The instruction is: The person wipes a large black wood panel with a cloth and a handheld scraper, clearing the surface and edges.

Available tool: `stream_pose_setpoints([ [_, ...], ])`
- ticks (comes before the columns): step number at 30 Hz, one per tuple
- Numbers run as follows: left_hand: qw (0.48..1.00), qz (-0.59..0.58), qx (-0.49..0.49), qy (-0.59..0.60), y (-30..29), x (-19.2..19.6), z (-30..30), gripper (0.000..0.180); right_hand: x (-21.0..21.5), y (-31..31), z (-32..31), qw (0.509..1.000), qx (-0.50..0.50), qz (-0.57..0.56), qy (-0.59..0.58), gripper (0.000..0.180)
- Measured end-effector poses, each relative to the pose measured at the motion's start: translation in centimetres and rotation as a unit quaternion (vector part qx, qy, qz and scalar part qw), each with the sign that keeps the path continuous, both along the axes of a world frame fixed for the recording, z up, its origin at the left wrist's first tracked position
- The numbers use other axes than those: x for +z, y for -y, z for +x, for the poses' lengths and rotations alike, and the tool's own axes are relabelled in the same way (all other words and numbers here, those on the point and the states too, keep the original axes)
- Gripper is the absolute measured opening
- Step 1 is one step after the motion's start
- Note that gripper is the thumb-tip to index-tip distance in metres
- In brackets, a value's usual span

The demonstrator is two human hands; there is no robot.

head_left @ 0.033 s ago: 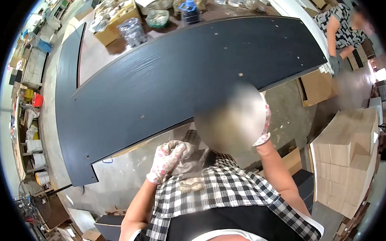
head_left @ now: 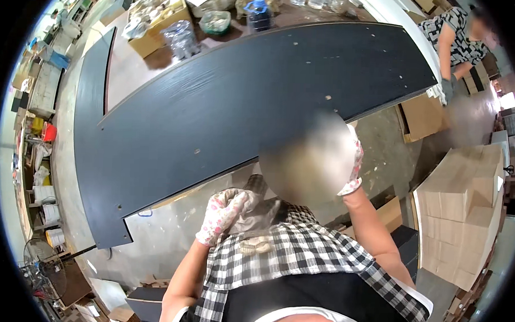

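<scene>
My left hand, in a white glove with pink spots, is closed on a crumpled grey cloth in front of my checked apron. My right hand wears a matching glove. A round blurred patch covers most of its fingers, so whatever it may hold is hidden. Beyond both hands lies a long dark panel with small holes and pale marks along it. Its near edge runs just past my left hand, apart from it.
Along the table's far side stand a carton of supplies, a plastic-wrapped bundle, a green bowl and a blue-capped bottle. Stacked cartons stand at right; a fan is at lower left. Another person works at far right.
The panel's holes and marks sit slightly farther right and higher or lower by a few pixels. Both hands keep the same place and pose.
</scene>
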State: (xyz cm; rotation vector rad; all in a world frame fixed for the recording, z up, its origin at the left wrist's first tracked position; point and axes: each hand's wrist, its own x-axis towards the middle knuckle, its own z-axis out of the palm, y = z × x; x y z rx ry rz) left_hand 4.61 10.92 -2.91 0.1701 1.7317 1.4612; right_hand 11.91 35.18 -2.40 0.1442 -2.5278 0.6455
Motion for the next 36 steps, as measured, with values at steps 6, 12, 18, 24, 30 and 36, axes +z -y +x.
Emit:
stream_pose_setpoints([
  [6, 0.976, -0.089, -0.075, -0.183, 6.5, -6.3, -1.1, 0.037, -1.0, 9.2, -3.9, 0.978, 0.017, 0.203, -0.048, 0.021],
  [12, 0.922, -0.09, -0.12, -0.357, 14.6, -11.4, 1.0, 0.034, -3.3, 22.4, -9.0, 0.983, 0.178, 0.03, 0.046, 0.042],
  [18, 0.929, -0.093, -0.091, -0.346, 17.4, -12.5, 2.1, 0.036, -3.5, 30.9, -12.8, 0.94, 0.331, -0.034, 0.079, 0.034],
  [24, 0.931, -0.08, -0.08, -0.346, 17.8, -13.2, 0.9, 0.039, -5.8, 29.7, -12.9, 0.947, 0.31, -0.083, 0.017, 0.031],
  [30, 0.933, -0.044, -0.099, -0.345, 16.3, -12.8, -0.5, 0.042, 0.9, 31.3, -12.9, 0.978, 0.202, 0.05, 0.012, 0.034],
  [36, 0.989, -0.021, -0.113, -0.095, 15.6, -8.3, -2.1, 0.047, 1.2, 18.7, -7.5, 0.993, 0.022, 0.114, -0.021, 0.036],
])
